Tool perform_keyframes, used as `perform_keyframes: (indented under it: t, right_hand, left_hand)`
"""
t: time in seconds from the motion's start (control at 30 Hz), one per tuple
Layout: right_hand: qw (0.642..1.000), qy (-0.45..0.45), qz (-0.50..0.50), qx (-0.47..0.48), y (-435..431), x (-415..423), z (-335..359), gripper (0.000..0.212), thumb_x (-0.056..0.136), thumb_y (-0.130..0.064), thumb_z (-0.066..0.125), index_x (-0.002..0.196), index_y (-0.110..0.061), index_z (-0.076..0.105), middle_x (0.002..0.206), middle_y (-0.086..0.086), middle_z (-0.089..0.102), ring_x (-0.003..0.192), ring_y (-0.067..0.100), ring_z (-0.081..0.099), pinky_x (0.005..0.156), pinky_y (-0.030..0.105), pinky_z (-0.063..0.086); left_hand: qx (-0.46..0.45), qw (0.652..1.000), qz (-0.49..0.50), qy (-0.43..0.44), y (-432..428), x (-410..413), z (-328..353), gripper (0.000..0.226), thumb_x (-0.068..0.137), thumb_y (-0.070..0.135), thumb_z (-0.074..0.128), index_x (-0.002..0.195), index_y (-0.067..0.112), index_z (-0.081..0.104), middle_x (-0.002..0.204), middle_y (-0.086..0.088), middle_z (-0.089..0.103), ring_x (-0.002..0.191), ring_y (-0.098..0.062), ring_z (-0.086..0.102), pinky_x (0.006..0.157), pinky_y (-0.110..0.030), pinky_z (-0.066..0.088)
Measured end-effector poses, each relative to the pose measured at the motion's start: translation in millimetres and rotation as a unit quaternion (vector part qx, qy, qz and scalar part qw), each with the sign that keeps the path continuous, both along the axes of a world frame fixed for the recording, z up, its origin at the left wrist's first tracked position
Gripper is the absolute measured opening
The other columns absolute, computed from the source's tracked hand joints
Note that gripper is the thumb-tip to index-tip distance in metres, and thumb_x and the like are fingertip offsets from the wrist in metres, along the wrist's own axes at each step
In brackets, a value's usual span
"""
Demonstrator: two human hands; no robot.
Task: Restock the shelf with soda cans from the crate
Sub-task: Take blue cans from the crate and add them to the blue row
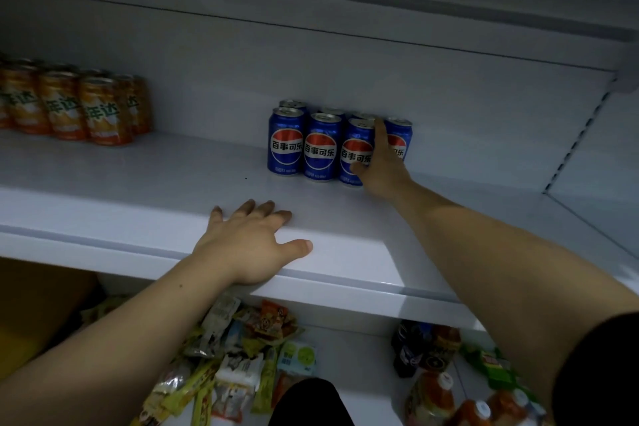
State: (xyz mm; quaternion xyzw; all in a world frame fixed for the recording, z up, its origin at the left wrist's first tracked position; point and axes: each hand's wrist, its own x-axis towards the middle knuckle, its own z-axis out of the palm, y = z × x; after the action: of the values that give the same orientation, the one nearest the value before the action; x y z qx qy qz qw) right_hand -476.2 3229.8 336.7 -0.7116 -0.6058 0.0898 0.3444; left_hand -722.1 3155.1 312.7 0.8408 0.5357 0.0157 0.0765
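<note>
Left hand (249, 245) lies flat on the white metal shelf (138, 183), fingers spread. Right hand (380, 166) touches a blue cola can (355, 145) standing far back on the shelf: thumb on its face, index finger straight alongside. I cannot tell whether it grips.

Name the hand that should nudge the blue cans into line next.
Right. The right hand grips a front blue can in the group. The left hand lies flat on the shelf edge, apart from the cans.
</note>
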Motion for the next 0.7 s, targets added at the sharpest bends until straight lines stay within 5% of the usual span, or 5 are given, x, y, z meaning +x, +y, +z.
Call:
perform_keyframes:
  t: [0.17,0.33,0.43,0.7]
  right_hand:
    - [1.0,-0.012,0.0,-0.018,-10.5,-7.5,16.8,0.111,0.082,-0.028,0.075,0.153,-0.026,-0.011,0.158,0.01,0.02,0.139,0.029,0.034,0.11,0.043,0.036]
    - [0.995,-0.099,0.007,-0.014,-28.0,-21.4,44.9,0.099,0.086,-0.039,0.068,0.154,-0.023,-0.002,0.162,0.01,0.004,0.147,0.03,0.013,0.117,0.043,0.024]
    - [0.99,-0.13,0.041,-0.017,-37.2,-42.1,60.4,0.091,0.088,-0.045,0.065,0.154,-0.021,0.007,0.161,0.008,0.011,0.145,0.03,0.019,0.116,0.043,0.027]
    - [0.969,-0.173,0.172,-0.043,-52.2,-156.4,75.6,0.081,0.091,-0.047,0.057,0.154,-0.019,0.014,0.157,0.006,0.022,0.14,0.027,0.029,0.109,0.033,0.031]
  left_hand:
    - [-0.012,1.0,-0.007,-0.018,0.7,-2.4,5.1,0.073,0.086,0.074,0.03,0.149,0.039,0.019,0.161,0.007,0.009,0.147,-0.019,0.007,0.116,-0.055,0.002]
    - [-0.064,0.991,0.001,-0.115,1.4,-15.2,18.4,0.072,0.087,0.063,0.048,0.148,0.032,0.027,0.158,0.005,0.022,0.142,-0.019,0.026,0.117,-0.048,0.017]
    - [-0.055,0.989,0.025,-0.138,-6.8,-33.0,30.0,0.072,0.086,0.058,0.054,0.147,0.03,0.03,0.156,0.003,0.028,0.135,-0.021,0.038,0.11,-0.042,0.035]
    - [-0.027,0.977,0.119,-0.175,-53.2,-123.1,47.5,0.073,0.087,0.051,0.059,0.148,0.023,0.03,0.155,0.003,0.029,0.136,-0.015,0.038,0.104,-0.027,0.031]
